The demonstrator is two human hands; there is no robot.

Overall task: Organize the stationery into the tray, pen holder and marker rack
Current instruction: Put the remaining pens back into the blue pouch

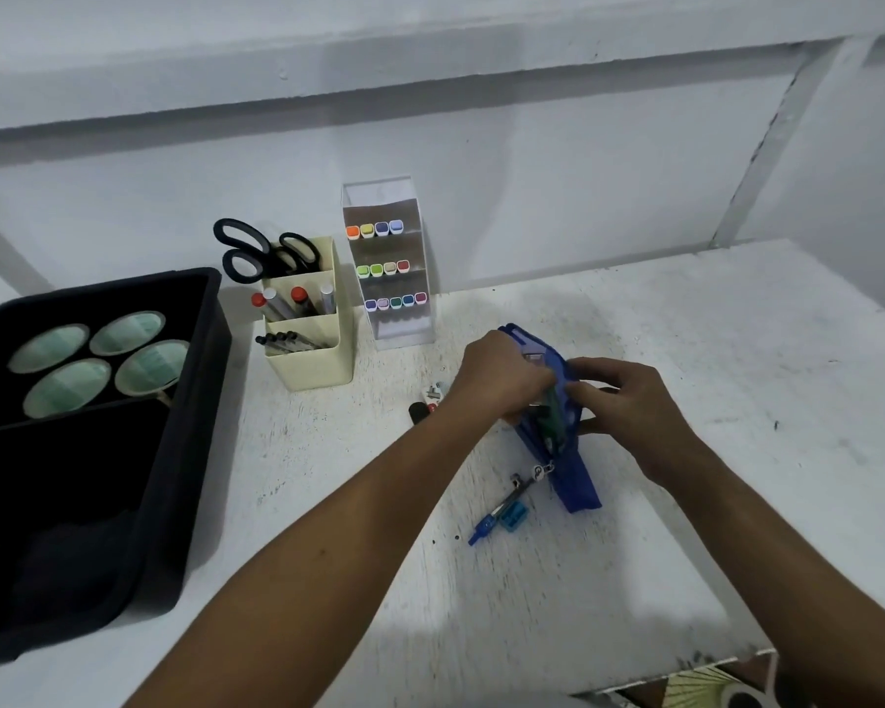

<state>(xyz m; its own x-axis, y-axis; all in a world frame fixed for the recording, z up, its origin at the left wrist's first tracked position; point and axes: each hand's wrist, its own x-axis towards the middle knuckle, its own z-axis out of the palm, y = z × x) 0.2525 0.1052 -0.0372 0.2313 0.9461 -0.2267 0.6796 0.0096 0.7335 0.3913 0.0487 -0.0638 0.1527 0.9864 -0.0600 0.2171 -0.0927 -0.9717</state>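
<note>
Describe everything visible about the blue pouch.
The blue pouch looks like soft fabric with a zip whose pull and charm hang near its lower end. It stands tilted on the white table, mouth open, something green inside. The left hand and the right hand grip its opening from either side.

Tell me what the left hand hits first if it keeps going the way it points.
Probably the blue pouch, which the left hand already grips opposite the right hand; depth past it is unclear.

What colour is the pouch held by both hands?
Blue; the pouch shows best in the head view.
</note>
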